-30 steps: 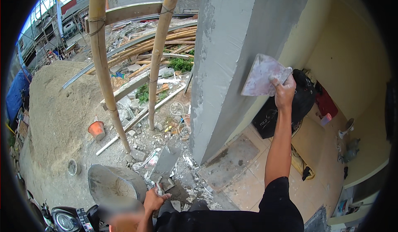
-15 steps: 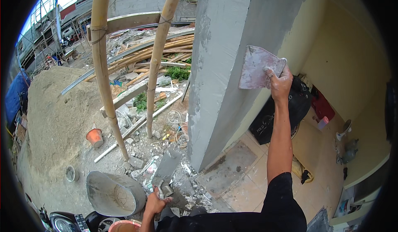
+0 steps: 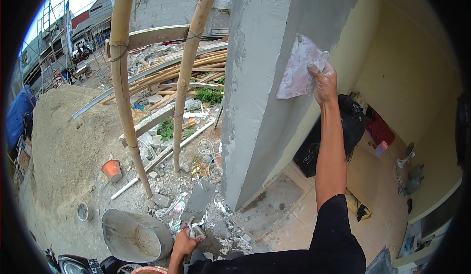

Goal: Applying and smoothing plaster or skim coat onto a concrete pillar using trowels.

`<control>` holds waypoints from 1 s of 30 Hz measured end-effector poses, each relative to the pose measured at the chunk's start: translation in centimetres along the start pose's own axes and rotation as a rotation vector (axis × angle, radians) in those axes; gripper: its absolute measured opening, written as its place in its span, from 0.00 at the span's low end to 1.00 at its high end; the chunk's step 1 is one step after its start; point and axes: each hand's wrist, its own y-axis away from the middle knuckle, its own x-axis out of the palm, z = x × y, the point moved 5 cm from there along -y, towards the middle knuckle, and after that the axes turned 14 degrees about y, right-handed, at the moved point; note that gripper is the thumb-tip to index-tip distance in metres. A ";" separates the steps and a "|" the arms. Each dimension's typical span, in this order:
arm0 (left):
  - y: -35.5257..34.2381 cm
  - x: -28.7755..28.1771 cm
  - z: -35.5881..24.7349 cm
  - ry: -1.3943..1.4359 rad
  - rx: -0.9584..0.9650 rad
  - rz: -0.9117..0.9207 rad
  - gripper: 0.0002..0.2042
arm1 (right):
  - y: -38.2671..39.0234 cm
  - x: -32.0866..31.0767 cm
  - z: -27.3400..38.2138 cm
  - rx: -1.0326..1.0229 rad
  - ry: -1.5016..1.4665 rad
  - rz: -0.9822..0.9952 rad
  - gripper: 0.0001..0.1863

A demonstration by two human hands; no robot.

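My right hand [image 3: 325, 84] grips the edge of a thin, flat, smeared whitish-pink sheet [image 3: 298, 70], thumb on the near face. The sheet lies at the side face of a grey plastered column [image 3: 257, 78], tilted, near its corner; whether its whole face touches cannot be told. Low in front of me, my left hand [image 3: 185, 243] is closed round the handle of a plastering trowel [image 3: 199, 200], its grey rectangular blade pointing away from me. Rougher plaster patches show on the column's left face.
Two bamboo poles [image 3: 120, 78] stand left of the column. A big grey tub [image 3: 115, 235], an orange bucket [image 3: 112, 170] and a sand heap [image 3: 64, 132] are at left, among rubble. Right of the column, a black bag [image 3: 314, 151] lies on a tiled floor [image 3: 304, 212].
My right hand has moved up a little and left along the column, and the sheet has turned to a steeper slant. My left hand keeps hold of the trowel, almost in place.
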 end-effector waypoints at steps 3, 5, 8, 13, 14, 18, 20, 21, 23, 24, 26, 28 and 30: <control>-0.3 -0.4 1.8 0.049 0.015 -0.035 0.25 | 2.1 -1.2 1.5 -0.039 0.128 -0.076 0.15; -0.1 -1.0 3.2 0.008 -0.016 -0.078 0.25 | 4.5 -0.8 1.9 -0.079 0.242 -0.081 0.14; 0.7 -0.3 -0.9 0.049 -0.055 0.004 0.26 | 6.2 0.0 2.4 -0.159 0.474 0.044 0.11; -0.5 -0.6 1.9 -0.063 -0.008 -0.045 0.29 | 2.4 1.3 4.1 -0.164 0.494 -0.024 0.11; -0.2 -0.4 1.4 -0.009 -0.032 -0.012 0.29 | 1.7 0.6 4.5 -0.148 0.456 -0.078 0.11; -0.3 -0.2 1.3 0.011 0.028 -0.006 0.31 | -0.2 -0.4 5.1 -0.138 0.174 -0.090 0.15; -0.9 -0.1 2.7 -0.002 0.057 -0.018 0.32 | -1.1 0.7 5.5 -0.154 0.083 -0.040 0.17; -1.1 -0.2 2.4 -0.017 0.085 -0.021 0.32 | -1.5 1.4 5.7 -0.167 -0.001 0.007 0.18; -1.2 -0.2 2.2 -0.009 0.064 -0.007 0.33 | -2.5 2.5 5.9 -0.151 -0.021 0.036 0.19; -1.0 -0.2 2.0 0.000 0.041 0.003 0.33 | -3.1 3.0 6.0 -0.136 -0.046 0.068 0.20; -2.0 0.0 3.6 -0.005 0.079 -0.010 0.33 | -4.6 3.0 5.4 -0.117 -0.042 0.093 0.21; -2.3 0.0 3.6 -0.014 0.118 -0.012 0.33 | -5.3 2.0 4.5 -0.095 -0.028 0.113 0.22; -2.5 0.3 3.9 0.096 0.041 0.035 0.32 | -5.6 0.4 4.5 -0.070 -0.034 0.021 0.22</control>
